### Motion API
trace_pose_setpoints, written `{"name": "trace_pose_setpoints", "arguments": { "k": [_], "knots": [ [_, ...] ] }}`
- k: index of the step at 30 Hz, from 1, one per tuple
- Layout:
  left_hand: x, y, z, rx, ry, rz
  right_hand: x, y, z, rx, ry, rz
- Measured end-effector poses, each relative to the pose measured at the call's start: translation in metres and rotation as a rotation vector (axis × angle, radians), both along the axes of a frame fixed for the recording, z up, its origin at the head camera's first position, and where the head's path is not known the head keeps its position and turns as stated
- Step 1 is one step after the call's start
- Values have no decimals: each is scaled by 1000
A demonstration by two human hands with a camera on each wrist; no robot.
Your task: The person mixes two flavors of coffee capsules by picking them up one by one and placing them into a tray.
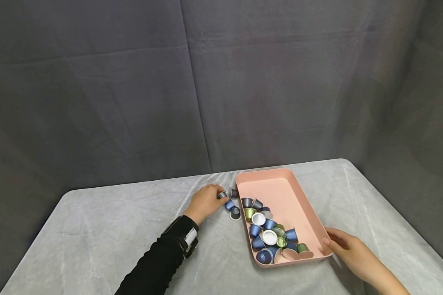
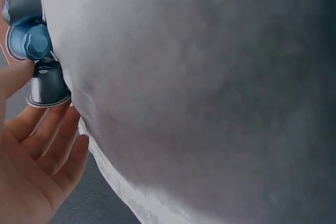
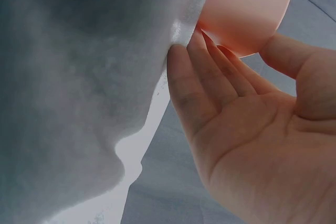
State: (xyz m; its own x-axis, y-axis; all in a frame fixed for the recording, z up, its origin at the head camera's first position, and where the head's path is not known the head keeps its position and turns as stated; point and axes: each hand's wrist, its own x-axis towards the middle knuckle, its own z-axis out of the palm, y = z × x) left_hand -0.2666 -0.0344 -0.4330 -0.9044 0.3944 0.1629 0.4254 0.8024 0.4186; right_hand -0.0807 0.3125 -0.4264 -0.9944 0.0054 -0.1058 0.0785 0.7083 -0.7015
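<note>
My left hand [image 1: 205, 200] pinches a dark grey coffee capsule [image 2: 48, 83] between thumb and fingers, just left of the pink tray [image 1: 280, 184]. Close by on the table are a blue capsule [image 1: 229, 205], another dark grey capsule [image 1: 233, 193] at the tray's wall, and a black capsule [image 1: 235, 213] with its rim down. At the tray's near right corner my right hand [image 1: 354, 254] grips the edge, the thumb over the rim and the fingers along the outside. Blue, green and dark capsules, some with pale lids up, lie heaped in the tray's left and near part.
A pale grey cloth covers the table [image 1: 107, 237]. Dark grey fabric [image 1: 133, 102] hangs behind it and at the sides. The tray stands tilted in the head view, its far end near the table's back edge.
</note>
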Motion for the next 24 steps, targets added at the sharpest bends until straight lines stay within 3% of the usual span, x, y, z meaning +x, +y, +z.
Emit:
{"name": "trace_pose_setpoints", "arguments": {
  "k": [6, 15, 24],
  "knots": [
    [3, -3, 3, -12, -14, -40, 0, -1, 0, 6, -2, -2],
    [0, -5, 4, -22, 24, -69, 0, 0, 1, 6, -5, -3],
    [-3, -6, 10, -46, 31, 69, 0, -1, 1, 17, -2, -4]
  ]
}}
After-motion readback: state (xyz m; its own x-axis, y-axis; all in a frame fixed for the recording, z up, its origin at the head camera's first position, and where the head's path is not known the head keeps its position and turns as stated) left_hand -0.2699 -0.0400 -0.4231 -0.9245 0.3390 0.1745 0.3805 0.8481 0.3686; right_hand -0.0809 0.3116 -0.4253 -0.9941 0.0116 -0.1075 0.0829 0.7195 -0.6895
